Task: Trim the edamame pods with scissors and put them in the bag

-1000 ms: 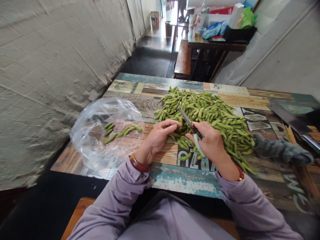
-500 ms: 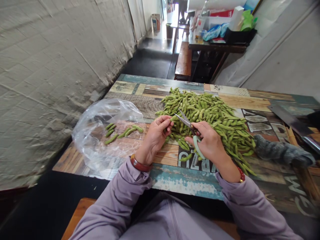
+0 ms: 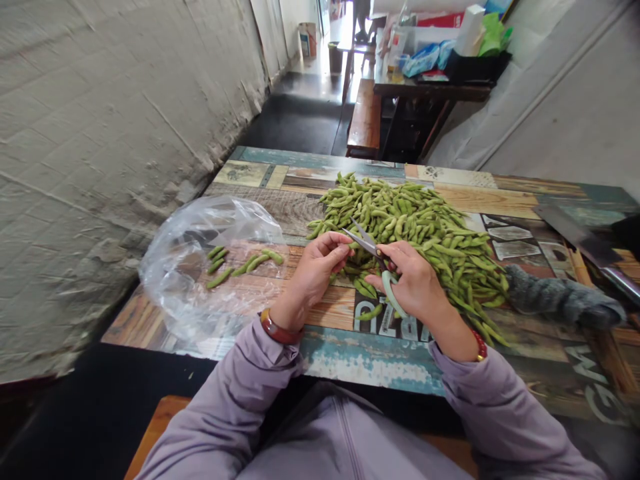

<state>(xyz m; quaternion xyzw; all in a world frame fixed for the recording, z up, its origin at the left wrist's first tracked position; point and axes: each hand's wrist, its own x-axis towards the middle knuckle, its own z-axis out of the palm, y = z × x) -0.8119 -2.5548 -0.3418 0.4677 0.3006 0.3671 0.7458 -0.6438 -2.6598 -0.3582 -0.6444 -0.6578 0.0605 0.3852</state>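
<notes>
Pinching what looks like a pod (image 3: pixel 353 245) mid-frame, the left hand (image 3: pixel 320 265) faces the scissors (image 3: pixel 369 246) in the tightly curled right hand (image 3: pixel 416 277) — blades together a second ago, now spread, seemingly set to cut — near the heaped pods (image 3: pixel 405 210) right of centre.

Right grip (image 3: pixel 417 280) holds spread scissors (image 3: pixel 369 247) beside heaped green pods (image 3: pixel 405 213).

There was one left hand (image 3: pixel 317 268) and one right hand (image 3: pixel 416 275), two in all! One pair of scissors (image 3: pixel 366 245), one plastic bag (image 3: pixel 170 267), about seven loose pods (image 3: pixel 219 278); one heap (image 3: pixel 400 213) defied counting! One knife (image 3: pixel 570 233), one bangle (image 3: pixel 279 328)!
</notes>
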